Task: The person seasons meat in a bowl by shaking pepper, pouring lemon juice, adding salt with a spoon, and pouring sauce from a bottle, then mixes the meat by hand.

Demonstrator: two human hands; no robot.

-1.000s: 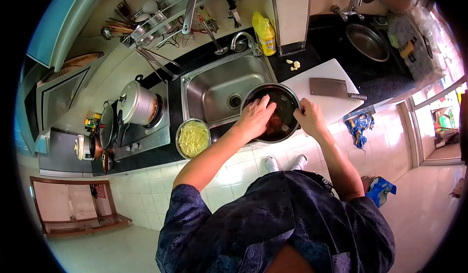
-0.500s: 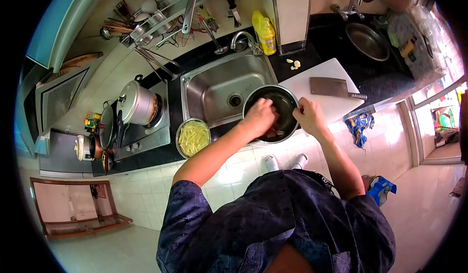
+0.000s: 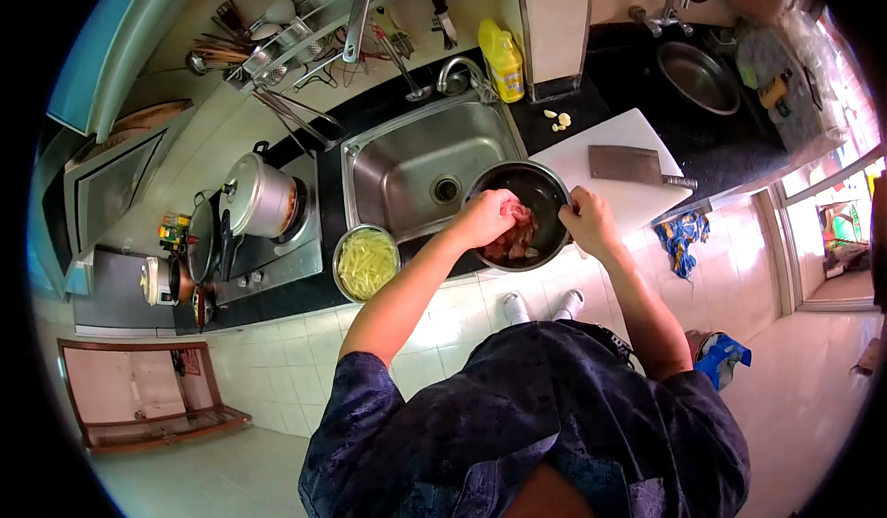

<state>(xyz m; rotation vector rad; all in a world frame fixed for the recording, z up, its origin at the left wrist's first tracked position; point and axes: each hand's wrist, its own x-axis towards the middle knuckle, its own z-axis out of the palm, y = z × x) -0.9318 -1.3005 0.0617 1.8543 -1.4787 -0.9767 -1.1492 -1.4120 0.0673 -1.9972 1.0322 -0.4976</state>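
Observation:
A round metal bowl (image 3: 552,206) stands at the counter's front edge, partly over the sink's corner. Pieces of raw meat (image 3: 514,246) lie in its lower left part. My left hand (image 3: 487,218) is over the bowl's left side, its fingers closed on some of the meat. On the opposite side my right hand (image 3: 591,220) pinches the bowl's rim. To the left, a second bowl (image 3: 398,261) holds pale green shredded vegetable (image 3: 366,264). A cleaver (image 3: 625,164) rests flat on the white cutting board (image 3: 637,130) to the right.
The steel sink (image 3: 393,171) lies behind the bowls. Garlic cloves (image 3: 559,122) and a yellow bottle (image 3: 502,60) stand near its right corner. A pressure cooker (image 3: 263,199) sits on the stove at left. A metal basin (image 3: 698,79) is at far right.
My left hand has shifted left and lifted slightly, and meat now shows in its fingers. More of the meat in the bowl is visible. My right hand stays on the rim.

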